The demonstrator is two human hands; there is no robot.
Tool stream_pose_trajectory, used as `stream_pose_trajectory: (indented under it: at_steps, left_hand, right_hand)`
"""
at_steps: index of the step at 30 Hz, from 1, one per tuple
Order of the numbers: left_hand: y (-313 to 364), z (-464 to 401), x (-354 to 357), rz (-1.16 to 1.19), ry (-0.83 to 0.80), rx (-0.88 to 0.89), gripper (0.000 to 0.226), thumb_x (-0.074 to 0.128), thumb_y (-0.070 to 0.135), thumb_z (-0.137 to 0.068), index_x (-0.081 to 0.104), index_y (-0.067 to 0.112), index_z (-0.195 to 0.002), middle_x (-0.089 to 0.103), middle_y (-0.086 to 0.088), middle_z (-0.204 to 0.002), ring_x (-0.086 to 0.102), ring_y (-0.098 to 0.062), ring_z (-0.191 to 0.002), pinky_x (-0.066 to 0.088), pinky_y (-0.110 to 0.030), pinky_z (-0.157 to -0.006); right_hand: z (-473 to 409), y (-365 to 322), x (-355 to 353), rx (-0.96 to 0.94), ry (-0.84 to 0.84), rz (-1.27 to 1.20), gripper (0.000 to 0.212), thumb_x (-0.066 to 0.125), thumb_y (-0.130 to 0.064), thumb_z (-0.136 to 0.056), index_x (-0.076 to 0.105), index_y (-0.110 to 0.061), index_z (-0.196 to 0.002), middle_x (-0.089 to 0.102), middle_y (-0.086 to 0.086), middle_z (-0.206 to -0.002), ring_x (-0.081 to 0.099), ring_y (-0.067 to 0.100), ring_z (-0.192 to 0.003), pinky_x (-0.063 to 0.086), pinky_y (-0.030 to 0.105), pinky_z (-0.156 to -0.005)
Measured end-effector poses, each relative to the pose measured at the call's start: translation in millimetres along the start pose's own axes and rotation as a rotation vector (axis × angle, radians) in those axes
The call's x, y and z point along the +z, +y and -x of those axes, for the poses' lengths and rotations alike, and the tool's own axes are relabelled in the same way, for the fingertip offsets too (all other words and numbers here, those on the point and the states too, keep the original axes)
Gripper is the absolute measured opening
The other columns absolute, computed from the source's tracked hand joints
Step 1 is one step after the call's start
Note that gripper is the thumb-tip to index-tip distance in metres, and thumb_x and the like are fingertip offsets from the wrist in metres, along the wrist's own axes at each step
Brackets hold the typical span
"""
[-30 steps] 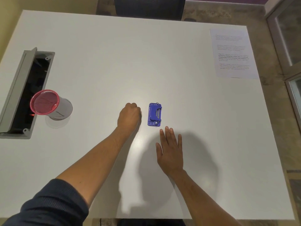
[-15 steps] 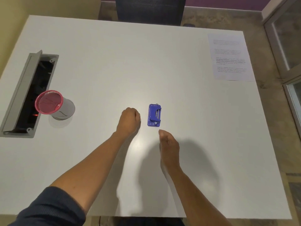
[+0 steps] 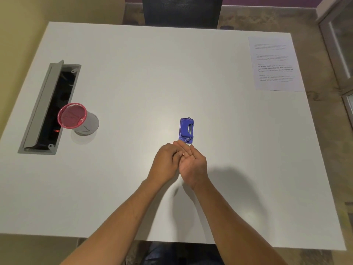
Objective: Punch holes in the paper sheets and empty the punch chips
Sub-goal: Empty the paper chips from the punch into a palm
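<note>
Hands together above worktop (image 3: 229, 169) centre: right hand (image 3: 193, 165) palm up, open; left hand (image 3: 166, 161) curled, fingertips at right palm (whether pinching anything, cannot tell). Blue hole punch (image 3: 186, 130) just beyond fingertips. Printed paper sheet (image 3: 275, 64) at far right corner. Pink mesh cup (image 3: 76, 118) near left edge, beside open cable hatch (image 3: 44, 109).

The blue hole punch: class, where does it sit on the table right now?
In the head view, the blue hole punch sits near the table's centre, just beyond the joined left hand and right hand.
</note>
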State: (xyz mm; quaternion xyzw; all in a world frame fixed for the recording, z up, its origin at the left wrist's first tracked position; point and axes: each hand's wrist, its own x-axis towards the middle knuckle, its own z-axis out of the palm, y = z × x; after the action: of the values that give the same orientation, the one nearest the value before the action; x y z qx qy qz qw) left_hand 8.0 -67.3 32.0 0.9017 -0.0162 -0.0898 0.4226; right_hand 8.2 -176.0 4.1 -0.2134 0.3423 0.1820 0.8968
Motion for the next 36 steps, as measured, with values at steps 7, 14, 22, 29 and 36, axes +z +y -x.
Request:
stream_pose_trajectory:
  at_steps: [7, 14, 22, 29, 36]
  left_hand:
    - [-0.5, 5.8, -4.8, 0.003, 0.087, -0.018, 0.012, 0.064, 0.005, -0.086, 0.074, 0.01, -0.09, 0.069, -0.007, -0.086, 0.06, -0.02, -0.08, 0.046, -0.029, -0.077]
    - [-22.1, 2.1, -3.2, 0.076, 0.255, -0.223, 0.009, 0.066, 0.01, -0.087, 0.074, 0.011, -0.091, 0.067, 0.001, -0.087, 0.06, -0.012, -0.076, 0.046, -0.021, -0.074]
    - [-49.4, -11.6, 9.4, -0.24, 0.121, -0.255, 0.028, 0.061, 0.012, -0.088, 0.049, 0.003, -0.065, 0.052, -0.009, -0.076, 0.05, -0.03, -0.078, 0.042, -0.037, -0.061]
    - [-51.1, -24.1, 15.7, -0.381, 0.081, -0.149, 0.019, 0.058, 0.01, -0.094, 0.072, 0.001, -0.087, 0.063, -0.014, -0.089, 0.055, -0.031, -0.086, 0.041, -0.033, -0.062]
    - [-47.7, -22.0, 15.0, -0.49, 0.043, -0.064, 0.017, 0.054, 0.0, -0.09, 0.071, -0.002, -0.086, 0.064, -0.017, -0.085, 0.057, -0.034, -0.083, 0.042, -0.036, -0.06]
  right_hand:
    - [2.7, -0.1, -2.0, 0.028, -0.027, -0.022, 0.041, 0.036, -0.022, -0.103, 0.062, 0.006, -0.118, 0.072, 0.021, -0.114, 0.071, 0.028, -0.104, 0.059, 0.033, -0.077]
    - [6.5, -7.8, -12.7, 0.062, 0.013, -0.046, 0.039, 0.039, -0.02, -0.103, 0.061, 0.009, -0.118, 0.067, 0.025, -0.121, 0.066, 0.035, -0.113, 0.053, 0.042, -0.092]
    - [12.0, -13.8, -33.7, 0.044, 0.041, -0.006, 0.04, 0.035, -0.024, -0.105, 0.06, 0.004, -0.119, 0.072, 0.019, -0.115, 0.065, 0.031, -0.115, 0.052, 0.041, -0.095]
    - [14.1, -15.6, -37.6, 0.026, 0.057, 0.013, 0.039, 0.037, -0.022, -0.105, 0.06, 0.005, -0.119, 0.069, 0.021, -0.119, 0.066, 0.033, -0.113, 0.052, 0.042, -0.094]
    - [13.9, -15.9, -35.0, 0.034, 0.046, 0.005, 0.039, 0.037, -0.022, -0.105, 0.06, 0.005, -0.119, 0.07, 0.021, -0.117, 0.068, 0.032, -0.111, 0.052, 0.042, -0.094]
